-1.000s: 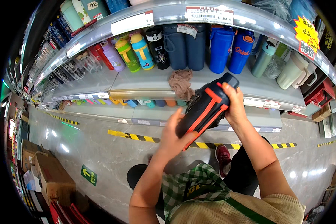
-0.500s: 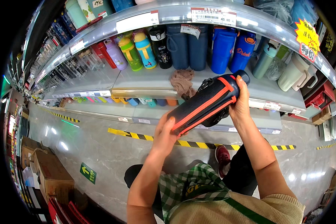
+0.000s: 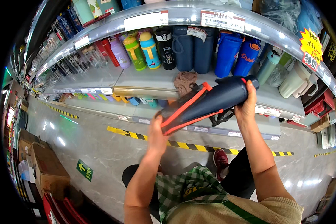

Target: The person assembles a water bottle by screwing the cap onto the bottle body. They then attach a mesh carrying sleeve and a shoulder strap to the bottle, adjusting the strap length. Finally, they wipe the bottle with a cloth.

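Observation:
A dark navy bottle [image 3: 229,93] lies tilted across my hands in front of the shelf, its capped end up to the right. My right hand [image 3: 245,108] is closed around it near the cap. Around the lower part sits a black carrying sleeve [image 3: 179,108] with orange-red trim, its mouth unfastened and gaping. My left hand [image 3: 157,136] grips the sleeve's bottom end, slightly blurred. A dark strap with a buckle [image 3: 223,116] dangles below the bottle. Behind the sleeve, a crumpled brown cloth [image 3: 184,82] rests on the shelf's front edge.
Several bottles stand along the shelf [image 3: 138,79], among them a blue tumbler [image 3: 227,54] and a green one [image 3: 135,52]. Cream jugs [image 3: 293,80] are at the right. Yellow-black tape [image 3: 192,145] crosses the floor. Cardboard boxes [image 3: 48,164] stand at the lower left.
The bottle has slid partway out of its sleeve, up and to the right with my right hand. My left hand and the sleeve have shifted a little left and down.

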The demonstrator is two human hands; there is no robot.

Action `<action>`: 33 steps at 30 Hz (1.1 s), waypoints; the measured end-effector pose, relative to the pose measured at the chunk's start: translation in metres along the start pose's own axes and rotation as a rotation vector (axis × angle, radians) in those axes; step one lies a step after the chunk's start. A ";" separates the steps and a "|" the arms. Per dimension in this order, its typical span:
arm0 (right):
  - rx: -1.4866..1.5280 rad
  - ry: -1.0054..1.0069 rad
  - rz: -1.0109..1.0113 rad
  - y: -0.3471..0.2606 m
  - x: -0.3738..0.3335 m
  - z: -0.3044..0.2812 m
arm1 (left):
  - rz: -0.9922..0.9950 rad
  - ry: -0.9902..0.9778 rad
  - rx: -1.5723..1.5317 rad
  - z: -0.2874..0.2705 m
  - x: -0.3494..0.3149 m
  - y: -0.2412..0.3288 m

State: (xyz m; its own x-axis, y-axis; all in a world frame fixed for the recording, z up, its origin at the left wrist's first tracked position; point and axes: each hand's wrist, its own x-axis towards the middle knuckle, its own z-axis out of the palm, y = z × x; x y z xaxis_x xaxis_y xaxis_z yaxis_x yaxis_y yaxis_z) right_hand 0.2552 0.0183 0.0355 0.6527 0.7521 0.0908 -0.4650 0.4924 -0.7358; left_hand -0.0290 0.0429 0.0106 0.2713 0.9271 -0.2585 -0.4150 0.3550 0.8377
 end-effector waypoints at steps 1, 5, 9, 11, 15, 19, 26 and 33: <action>-0.011 0.020 0.025 -0.004 0.005 -0.006 | 0.046 -0.020 -0.028 -0.004 0.002 0.002; 0.062 0.081 0.054 -0.016 0.006 -0.011 | 0.078 0.048 -0.046 -0.014 -0.003 0.006; 0.155 0.210 -0.015 -0.028 0.012 -0.011 | 0.091 0.064 -0.166 -0.040 -0.002 0.014; 0.198 0.199 0.027 -0.035 0.017 -0.018 | 0.096 0.080 -0.233 -0.047 -0.002 0.020; 0.288 0.235 0.078 -0.047 0.025 -0.035 | 0.076 0.071 -0.354 -0.060 -0.002 0.029; 0.323 0.267 0.118 -0.048 0.026 -0.042 | 0.074 -0.024 -0.501 -0.066 -0.008 0.034; 0.264 0.232 0.121 -0.042 0.017 -0.034 | 0.077 -0.045 -0.582 -0.078 -0.009 0.025; 0.090 0.210 0.143 -0.027 0.004 -0.029 | 0.055 -0.155 -0.692 -0.058 -0.018 0.029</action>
State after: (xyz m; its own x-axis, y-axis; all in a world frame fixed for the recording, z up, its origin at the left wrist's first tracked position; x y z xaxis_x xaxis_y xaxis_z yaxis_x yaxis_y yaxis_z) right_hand 0.2877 -0.0052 0.0359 0.6822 0.7140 -0.1578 -0.6064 0.4317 -0.6678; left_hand -0.0957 0.0432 0.0115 0.3332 0.9364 -0.1097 -0.8741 0.3505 0.3363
